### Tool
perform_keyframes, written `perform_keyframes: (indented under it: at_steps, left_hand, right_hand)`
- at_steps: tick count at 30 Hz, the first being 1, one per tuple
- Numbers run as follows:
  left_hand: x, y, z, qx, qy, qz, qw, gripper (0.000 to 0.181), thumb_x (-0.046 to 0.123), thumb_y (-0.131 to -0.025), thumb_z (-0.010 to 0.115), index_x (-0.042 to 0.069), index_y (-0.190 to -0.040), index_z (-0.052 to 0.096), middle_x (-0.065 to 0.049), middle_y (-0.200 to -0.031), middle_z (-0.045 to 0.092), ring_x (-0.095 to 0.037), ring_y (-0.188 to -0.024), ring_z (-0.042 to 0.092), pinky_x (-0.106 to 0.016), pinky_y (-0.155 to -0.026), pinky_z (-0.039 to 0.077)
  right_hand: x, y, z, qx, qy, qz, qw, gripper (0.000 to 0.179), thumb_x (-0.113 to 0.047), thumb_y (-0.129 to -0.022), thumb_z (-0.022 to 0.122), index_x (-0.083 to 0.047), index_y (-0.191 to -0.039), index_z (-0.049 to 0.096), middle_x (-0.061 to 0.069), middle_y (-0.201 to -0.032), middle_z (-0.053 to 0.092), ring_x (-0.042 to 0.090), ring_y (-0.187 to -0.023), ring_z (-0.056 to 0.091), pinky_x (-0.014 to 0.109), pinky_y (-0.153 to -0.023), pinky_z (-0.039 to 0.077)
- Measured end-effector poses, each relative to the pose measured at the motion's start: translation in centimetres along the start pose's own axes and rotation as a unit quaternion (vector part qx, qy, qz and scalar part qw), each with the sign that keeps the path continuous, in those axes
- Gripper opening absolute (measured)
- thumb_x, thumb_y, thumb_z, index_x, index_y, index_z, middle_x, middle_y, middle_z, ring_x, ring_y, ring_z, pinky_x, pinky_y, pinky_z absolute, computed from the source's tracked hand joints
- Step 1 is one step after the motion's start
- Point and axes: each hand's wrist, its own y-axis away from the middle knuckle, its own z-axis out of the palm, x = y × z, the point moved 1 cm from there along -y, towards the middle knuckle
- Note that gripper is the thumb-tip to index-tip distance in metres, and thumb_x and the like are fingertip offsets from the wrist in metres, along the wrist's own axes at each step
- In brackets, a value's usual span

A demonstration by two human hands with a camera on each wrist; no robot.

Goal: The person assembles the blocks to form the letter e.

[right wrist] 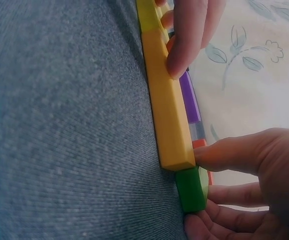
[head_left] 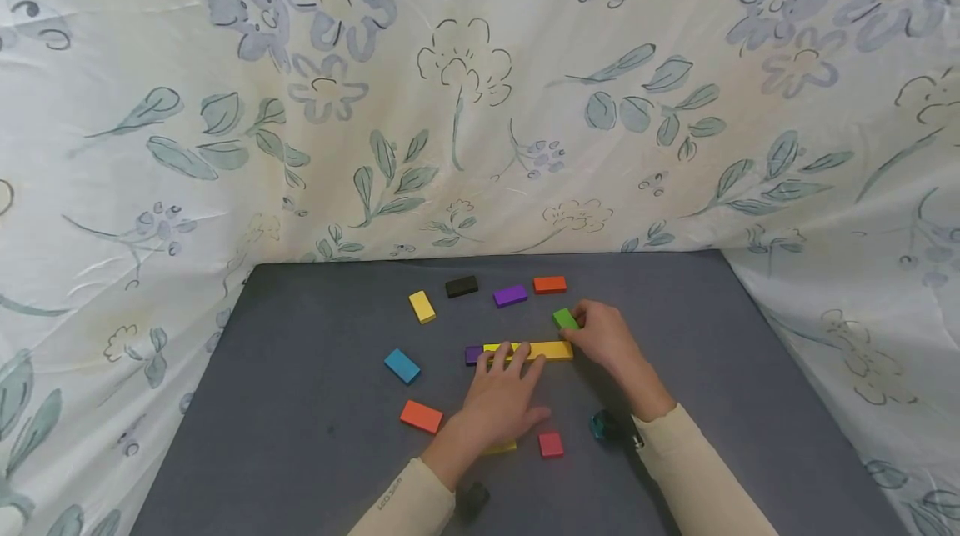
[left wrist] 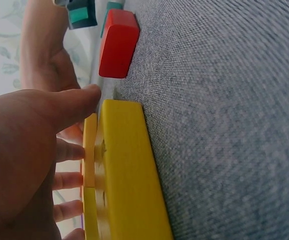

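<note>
A row of blocks lies across the mat: a dark purple block (head_left: 473,355), a yellow block (head_left: 491,348) and a longer orange-yellow block (head_left: 555,350). My left hand (head_left: 498,404) rests its spread fingertips on the row, over the yellow and orange-yellow blocks. At the row's right end, my right hand (head_left: 609,340) pinches a small green block (head_left: 565,318) between thumb and fingers. The right wrist view has this green block (right wrist: 190,190) close by the end of the orange-yellow block (right wrist: 169,105). Under the left hand lies another yellow block (left wrist: 132,170), mostly hidden in the head view.
Behind the row lie a yellow block (head_left: 422,308), a black block (head_left: 461,287), a purple block (head_left: 510,296) and an orange-red block (head_left: 550,285). At left are a blue block (head_left: 402,366) and another orange-red block (head_left: 422,417). A red block (head_left: 551,445) sits in front.
</note>
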Motion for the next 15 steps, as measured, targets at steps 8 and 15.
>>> perform_keyframes:
  at_steps: [8,15]
  left_hand:
    - [-0.1,-0.18,0.21,-0.003,0.003,-0.001,1.0,0.082,0.067,-0.103,0.062,0.029,-0.171,0.036,-0.004,-0.177,0.027,-0.035,-0.161,0.023,-0.062,-0.125,0.024]
    - [-0.13,-0.28,0.43,-0.004,0.003,-0.003,1.0,0.082,0.067,-0.103,0.062,0.029,-0.171,0.036,-0.004,-0.177,0.027,-0.036,-0.161,0.023,-0.062,-0.125,0.024]
  right_hand:
    - [0.01,-0.03,0.09,0.0,-0.004,-0.004,1.0,0.037,-0.019,-0.092,0.087,0.006,-0.117,0.073,0.016,-0.102,0.073,0.028,-0.087,0.068,0.046,-0.077,0.061]
    - [0.33,-0.17,0.24,-0.001,-0.005,0.0,1.0,0.039,-0.021,-0.093,0.086,0.004,-0.12,0.074,0.014,-0.102,0.073,0.027,-0.087,0.067,0.044,-0.077,0.06]
